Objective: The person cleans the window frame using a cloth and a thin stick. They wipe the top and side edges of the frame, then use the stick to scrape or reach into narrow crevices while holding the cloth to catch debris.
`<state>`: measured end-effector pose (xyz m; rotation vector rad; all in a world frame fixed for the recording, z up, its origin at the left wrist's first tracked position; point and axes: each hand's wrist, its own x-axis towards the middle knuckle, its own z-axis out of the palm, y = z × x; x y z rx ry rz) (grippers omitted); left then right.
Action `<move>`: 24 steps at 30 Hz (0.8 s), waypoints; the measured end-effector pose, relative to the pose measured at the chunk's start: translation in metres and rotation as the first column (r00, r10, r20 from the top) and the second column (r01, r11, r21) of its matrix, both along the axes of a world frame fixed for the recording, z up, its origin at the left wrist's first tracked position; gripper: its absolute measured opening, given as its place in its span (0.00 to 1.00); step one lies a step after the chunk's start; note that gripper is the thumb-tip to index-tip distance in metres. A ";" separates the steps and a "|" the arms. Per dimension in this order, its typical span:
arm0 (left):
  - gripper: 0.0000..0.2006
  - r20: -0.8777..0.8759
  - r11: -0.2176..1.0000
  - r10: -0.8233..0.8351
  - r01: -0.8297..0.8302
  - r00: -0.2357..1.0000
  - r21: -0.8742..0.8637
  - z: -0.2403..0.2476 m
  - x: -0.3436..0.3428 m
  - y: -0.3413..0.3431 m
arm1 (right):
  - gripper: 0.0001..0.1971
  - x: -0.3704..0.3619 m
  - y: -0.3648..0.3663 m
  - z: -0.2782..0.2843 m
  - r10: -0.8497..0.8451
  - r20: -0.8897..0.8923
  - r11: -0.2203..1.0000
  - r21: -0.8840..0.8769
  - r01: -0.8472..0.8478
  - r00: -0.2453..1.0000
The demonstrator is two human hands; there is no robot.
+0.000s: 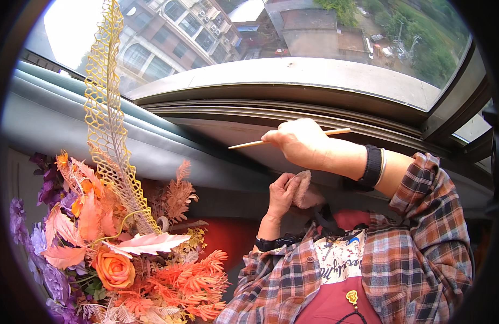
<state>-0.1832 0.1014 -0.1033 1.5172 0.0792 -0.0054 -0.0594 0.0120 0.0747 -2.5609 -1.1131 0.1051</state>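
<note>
My right hand (303,143) is closed around a thin wooden stick (247,144), much like a chopstick. Its tapered end points left and the other end sticks out past my wrist. The stick is held over the inner ledge below the window track (292,109); whether its tip touches anything I cannot tell. Lower and nearer to me, my left hand (281,195) pinches a bunched brownish-pink cloth (301,189). Part of that cloth is hidden behind the fingers.
Artificial flowers (114,267) in orange, pink and purple fill the lower left. A tall yellow mesh leaf (106,108) rises from them. A grey-blue curtain (60,116) lies along the left. The window's dark frame (449,113) stands at the right.
</note>
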 end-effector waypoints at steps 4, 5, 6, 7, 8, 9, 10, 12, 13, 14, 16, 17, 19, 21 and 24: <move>0.09 0.015 0.992 0.126 -0.126 0.992 0.022 -0.006 0.017 0.030 | 0.11 -0.023 -0.059 0.016 -0.087 0.127 0.996 0.024 0.085 0.988; 0.10 0.063 0.983 0.183 -0.181 0.981 -0.028 -0.005 0.025 0.041 | 0.11 -0.030 -0.071 0.020 -0.111 0.146 0.992 0.074 0.101 0.983; 0.11 0.078 0.969 0.247 -0.245 0.966 -0.035 -0.002 0.036 0.051 | 0.11 -0.037 -0.084 0.025 -0.130 0.167 0.986 0.129 0.109 0.977; 0.11 0.123 0.933 0.359 -0.358 0.925 -0.024 0.001 0.049 0.062 | 0.11 -0.046 -0.098 0.030 -0.156 0.163 0.980 0.150 0.132 0.974; 0.11 0.154 0.886 0.461 -0.463 0.874 -0.023 0.005 0.063 0.075 | 0.12 -0.055 -0.111 0.034 -0.183 0.158 0.973 0.167 0.156 0.970; 0.12 0.273 0.803 0.565 -0.595 0.778 0.034 0.011 0.079 0.091 | 0.12 -0.065 -0.122 0.034 -0.214 0.124 0.958 0.221 0.184 0.969; 0.12 0.386 0.701 0.640 -0.711 0.665 0.063 0.018 0.095 0.110 | 0.13 -0.074 -0.134 0.034 -0.246 0.076 0.940 0.263 0.218 0.966; 0.11 0.560 0.424 0.684 -0.880 0.467 0.215 0.033 0.122 0.151 | 0.13 -0.091 -0.154 0.032 -0.319 0.056 0.919 0.264 0.295 0.946; 0.11 0.508 0.344 0.736 -0.893 0.448 0.290 0.039 0.138 0.172 | 0.13 -0.099 -0.162 0.029 -0.356 0.042 0.901 0.281 0.331 0.933; 0.10 0.538 0.258 0.741 -0.910 0.402 0.324 0.042 0.152 0.191 | 0.13 -0.107 -0.170 0.026 -0.391 0.027 0.881 0.298 0.366 0.920; 0.11 0.611 0.089 0.677 -0.869 0.411 0.487 0.040 0.173 0.219 | 0.13 -0.120 -0.181 0.018 -0.425 0.018 0.859 0.324 0.396 0.905; 0.11 0.592 0.087 0.654 -0.824 0.471 0.560 0.036 0.182 0.229 | 0.13 -0.125 -0.185 0.014 -0.450 0.021 0.846 0.330 0.419 0.893; 0.11 0.515 0.221 0.549 -0.709 0.658 0.670 0.023 0.197 0.239 | 0.12 -0.134 -0.190 0.005 -0.492 0.009 0.819 0.343 0.460 0.871; 0.11 0.447 0.274 0.441 -0.591 0.779 0.759 0.011 0.205 0.243 | 0.12 -0.143 -0.192 -0.004 -0.514 -0.016 0.800 0.352 0.486 0.858; 0.11 0.465 0.327 0.369 -0.581 0.805 0.745 0.008 0.204 0.246 | 0.12 -0.150 -0.194 -0.014 -0.535 -0.019 0.790 0.343 0.508 0.844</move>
